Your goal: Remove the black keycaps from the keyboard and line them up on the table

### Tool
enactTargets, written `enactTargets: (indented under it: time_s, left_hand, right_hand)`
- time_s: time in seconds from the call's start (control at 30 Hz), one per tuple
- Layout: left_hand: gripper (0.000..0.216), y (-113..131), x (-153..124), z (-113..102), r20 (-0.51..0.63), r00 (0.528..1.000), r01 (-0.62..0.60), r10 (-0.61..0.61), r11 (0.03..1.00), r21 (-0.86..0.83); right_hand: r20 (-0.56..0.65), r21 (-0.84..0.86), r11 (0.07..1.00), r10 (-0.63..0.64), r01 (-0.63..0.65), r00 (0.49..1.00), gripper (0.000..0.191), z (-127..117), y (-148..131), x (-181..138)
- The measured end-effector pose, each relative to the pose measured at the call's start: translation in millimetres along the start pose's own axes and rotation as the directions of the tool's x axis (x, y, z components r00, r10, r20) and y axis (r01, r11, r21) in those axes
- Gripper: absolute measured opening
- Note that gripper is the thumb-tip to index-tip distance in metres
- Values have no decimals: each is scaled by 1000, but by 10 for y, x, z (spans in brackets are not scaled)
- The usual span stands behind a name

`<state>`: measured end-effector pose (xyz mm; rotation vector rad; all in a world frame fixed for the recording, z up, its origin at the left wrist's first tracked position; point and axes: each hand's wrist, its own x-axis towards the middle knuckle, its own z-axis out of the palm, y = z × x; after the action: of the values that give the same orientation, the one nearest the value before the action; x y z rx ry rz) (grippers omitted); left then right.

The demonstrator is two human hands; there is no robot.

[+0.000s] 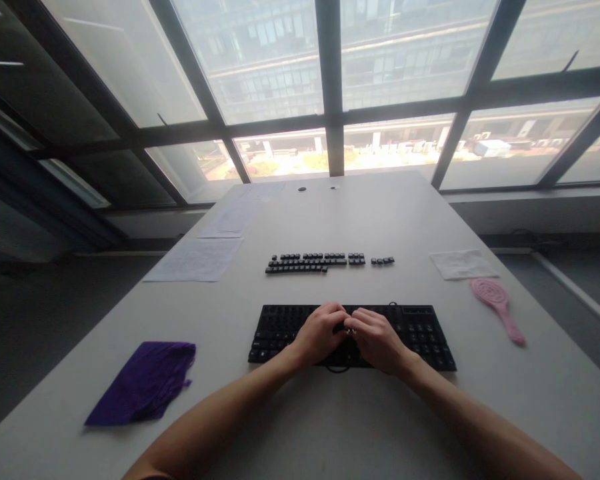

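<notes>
A black keyboard (423, 339) lies flat in front of me on the white table (290, 420). Above its middle, my left hand (322, 333) and my right hand (379, 340) come together, fingers bent and tips pressed close. Whatever they pinch between them is too small and too covered to make out. In the upper left part of the keyboard, several key places look bare of caps. Beyond it, loose black keycaps (296, 268) stand in neat rows, with a short group of keycaps (383, 261) at the right end.
On the left lies a folded purple cloth (143, 383), with paper sheets (193, 260) farther back. To the right are a white tissue (463, 265) and a pink hairbrush (497, 307). Two small round items (302, 189) sit near the far edge, before the windows.
</notes>
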<state>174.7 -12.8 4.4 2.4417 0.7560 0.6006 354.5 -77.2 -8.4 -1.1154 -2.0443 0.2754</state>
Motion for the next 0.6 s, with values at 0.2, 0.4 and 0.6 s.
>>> enactTargets:
  time_s: [0.2, 0.4, 0.6]
  left_hand:
    - [13, 43, 11, -19, 4, 1000, 26, -26, 1000, -2]
    - [22, 47, -3, -41, -31, 1000, -5, 4, 999, -48]
    - [27, 31, -33, -34, -108, 994, 1, -10, 997, -82]
  right_hand:
    - [-161, 322, 913, 315, -252, 935, 19, -60, 17, 44]
    - [-197, 372, 869, 419, -327, 887, 15, -75, 32, 65]
    - [-192, 373, 868, 419, -329, 888, 17, -64, 0, 74]
